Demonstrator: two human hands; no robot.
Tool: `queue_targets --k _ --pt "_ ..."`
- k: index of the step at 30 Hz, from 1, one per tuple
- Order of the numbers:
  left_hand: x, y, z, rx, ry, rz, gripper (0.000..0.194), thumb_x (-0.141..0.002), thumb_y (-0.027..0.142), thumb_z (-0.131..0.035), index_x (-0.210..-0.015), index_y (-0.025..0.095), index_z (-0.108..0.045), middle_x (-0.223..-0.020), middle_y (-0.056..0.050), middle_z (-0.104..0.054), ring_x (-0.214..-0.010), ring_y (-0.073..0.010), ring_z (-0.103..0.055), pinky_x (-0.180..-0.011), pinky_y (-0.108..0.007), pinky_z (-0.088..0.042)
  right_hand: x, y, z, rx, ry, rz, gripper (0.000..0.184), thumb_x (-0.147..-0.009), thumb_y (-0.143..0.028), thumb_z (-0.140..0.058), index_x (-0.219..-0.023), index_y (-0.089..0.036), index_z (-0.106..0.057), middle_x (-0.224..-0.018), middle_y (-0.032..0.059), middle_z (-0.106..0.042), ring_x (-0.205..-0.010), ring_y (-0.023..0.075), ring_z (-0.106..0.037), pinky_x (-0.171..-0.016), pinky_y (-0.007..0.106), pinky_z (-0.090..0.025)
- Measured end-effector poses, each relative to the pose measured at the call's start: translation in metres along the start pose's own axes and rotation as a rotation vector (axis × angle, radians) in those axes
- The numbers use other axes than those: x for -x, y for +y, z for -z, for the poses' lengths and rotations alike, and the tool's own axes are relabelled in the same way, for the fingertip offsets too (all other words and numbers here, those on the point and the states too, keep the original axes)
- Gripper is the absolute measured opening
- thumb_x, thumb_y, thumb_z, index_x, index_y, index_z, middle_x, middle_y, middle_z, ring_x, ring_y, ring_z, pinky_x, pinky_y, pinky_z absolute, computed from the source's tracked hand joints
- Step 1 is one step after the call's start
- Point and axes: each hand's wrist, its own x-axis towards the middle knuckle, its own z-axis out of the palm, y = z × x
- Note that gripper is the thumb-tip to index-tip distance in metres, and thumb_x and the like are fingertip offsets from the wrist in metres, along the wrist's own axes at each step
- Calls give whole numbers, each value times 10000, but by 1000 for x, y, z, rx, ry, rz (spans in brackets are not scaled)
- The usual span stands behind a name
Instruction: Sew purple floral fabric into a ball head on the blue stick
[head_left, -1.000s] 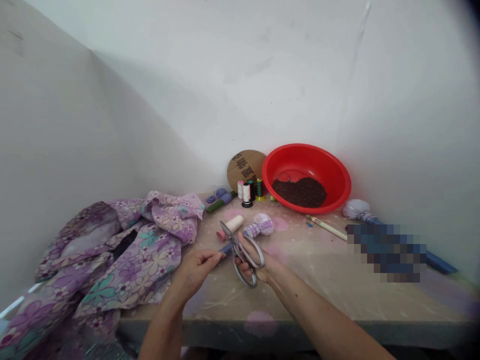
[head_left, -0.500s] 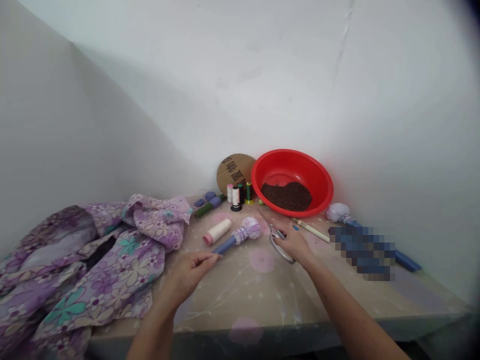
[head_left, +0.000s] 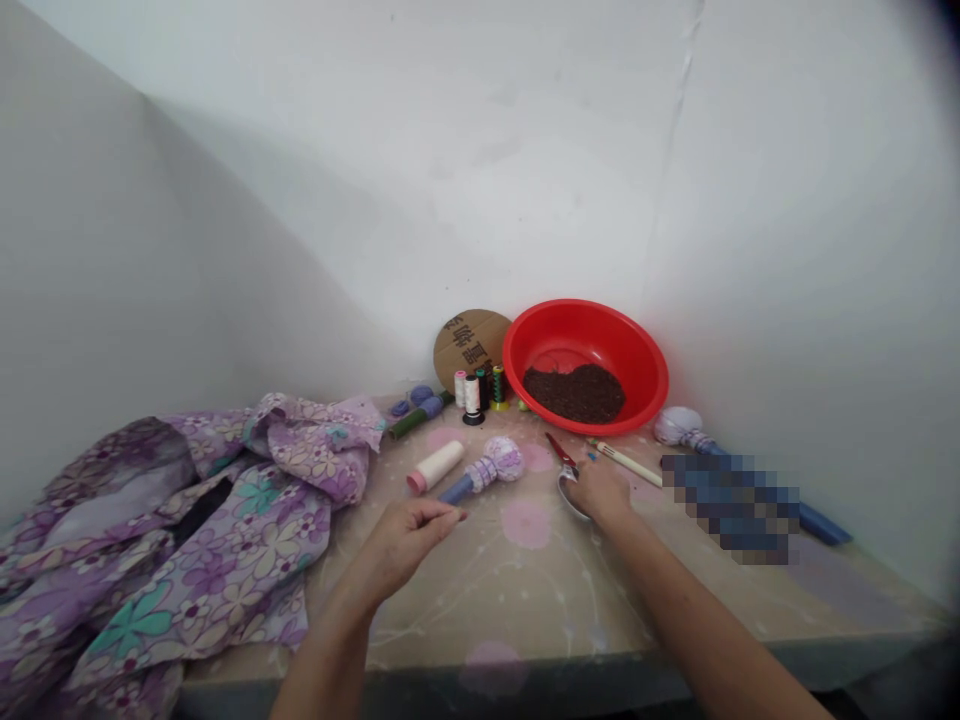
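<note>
My left hand (head_left: 409, 545) is closed in a pinch, thumb against forefinger, just in front of a blue-wrapped stick (head_left: 457, 488) with a floral cloth ball (head_left: 503, 459) bound to its end. The stick lies on the table, its near end hidden behind my fingers. Whatever the pinch holds is too small to make out. On the right, my right hand (head_left: 606, 487) is closed on scissors (head_left: 562, 452) low over the tabletop, blades pointing away and left. Part of their silver handles is covered by my fingers. Between stick and cloth lies a white thread cone (head_left: 436, 467).
Purple floral fabric (head_left: 247, 510) heaps over the left side. At the back are several thread spools (head_left: 472, 394), a green stick (head_left: 409, 424), a cardboard disc (head_left: 469, 345) and a red basin (head_left: 652, 385) with dark grains. Rightward lie a pale stick (head_left: 634, 466) and another cloth-ended stick (head_left: 679, 425).
My left hand has shifted right along the stick, which stays in place. My right hand has moved slightly right with the scissors, whose blades have turned and now look reddish.
</note>
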Motion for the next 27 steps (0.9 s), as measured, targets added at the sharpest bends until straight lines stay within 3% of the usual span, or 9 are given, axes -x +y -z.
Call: queue_targets --k 5,8,10,13,15,17,20,22,27 --pt "-3 1 3 3 -61 -8 438 -724 488 -443 -827 128 -672 -525 34 -406 -506 -70 -300 -463 -187 -207 7 -11 20 -77 123 135 368 -703 -243 -497 -1052 -140 -558 -1053 162 -517 -1039 286 -422 -844 381 -311" --pt "-5 1 6 17 -135 -17 446 -723 486 -448 -849 116 -664 -493 47 -351 -482 -61 -264 -454 -189 -175 20 -33 42 -453 64 315 282 -752 -254 -444 -970 -167 -601 -1011 111 -552 -958 226 -472 -832 354 -339" --pt "-6 3 7 31 -161 -24 431 -721 474 -459 -840 112 -661 -495 48 -354 -477 -59 -266 -455 -188 -180 34 -52 55 -860 -127 431 306 -753 -275 -449 -1011 -172 -579 -1040 91 -556 -914 195 -499 -729 301 -409" --pt "-9 7 8 12 -180 -36 400 -711 460 -476 -787 115 -663 -491 43 -378 -476 -61 -282 -453 -187 -192 59 -79 68 -1327 -537 520 337 -708 -259 -497 -1029 -177 -561 -1063 82 -553 -919 196 -507 -556 232 -436" --pt "-12 9 8 6 -191 -70 369 -709 439 -485 -731 114 -661 -511 31 -421 -493 -66 -312 -466 -186 -219 72 -91 70 -1476 -770 554 367 -678 -252 -526 -1038 -185 -549 -1014 75 -570 -886 190 -526 -492 201 -424" --pt "-13 10 8 15 -200 -97 361 -714 425 -482 -663 108 -646 -522 24 -440 -506 -68 -327 -482 -187 -237 80 -99 67 -1477 -915 561 316 -677 -273 -536 -976 -174 -569 -868 57 -601 -703 140 -557 -415 163 -368" --pt "-14 10 8 26 -164 -65 395 -719 449 -463 -634 99 -625 -483 37 -384 -480 -63 -288 -463 -189 -211 83 -101 59 -1377 -857 482 180 -683 -306 -554 -709 -132 -594 -531 -25 -513 -390 30 -375 -346 144 -216" --pt "-14 9 9 25 -109 -37 408 -711 466 -465 -673 97 -633 -487 40 -376 -479 -62 -280 -457 -188 -201 80 -99 54 -1350 -754 402 198 -669 -313 -578 -600 -127 -567 -426 -65 -397 -357 14 -263 -350 160 -160" --pt "-13 5 12 19 -6 8 418 -694 483 -476 -732 110 -661 -576 23 -451 -521 -73 -338 -475 -182 -231 74 -89 49 -1363 -613 295 190 -654 -313 -588 -594 -133 -568 -419 -70 -352 -378 28 -248 -371 182 -137"
